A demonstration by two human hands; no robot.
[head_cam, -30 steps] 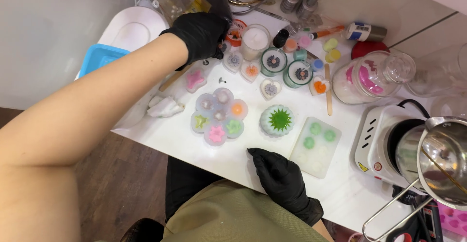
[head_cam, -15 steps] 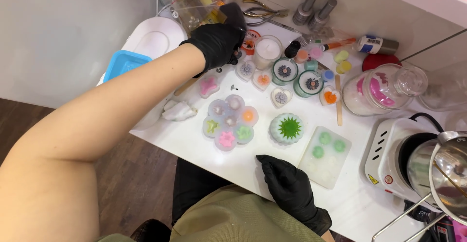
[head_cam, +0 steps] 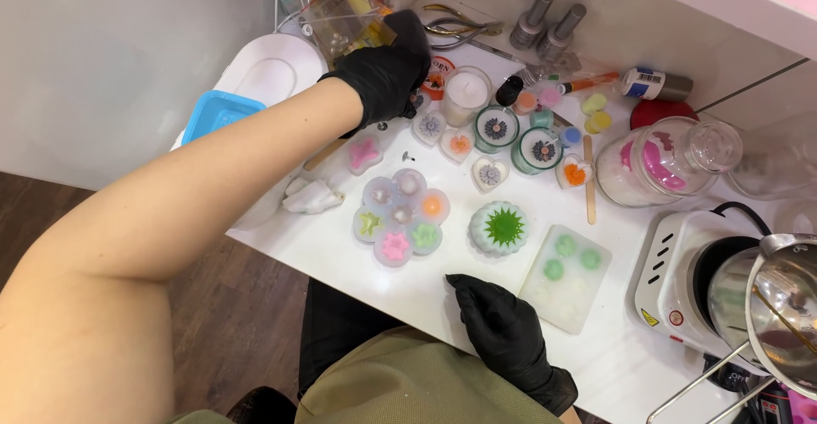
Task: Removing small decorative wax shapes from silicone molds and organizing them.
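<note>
Black-gloved, the left hand (head_cam: 387, 71) reached well beyond the flower-shaped mould (head_cam: 400, 215), fingers curled against a clear plastic bag (head_cam: 340, 20); whether they pinched it I cannot tell. The right hand (head_cam: 502, 330) rested flat, fingers together, just right of the mould.

Flower mold (head_cam: 400, 216) sits mid-frame w/ round mold (head_cam: 499, 228) right beside it, hot plate (head_cam: 694, 281) far right, jar (head_cam: 659, 162) above that.
</note>
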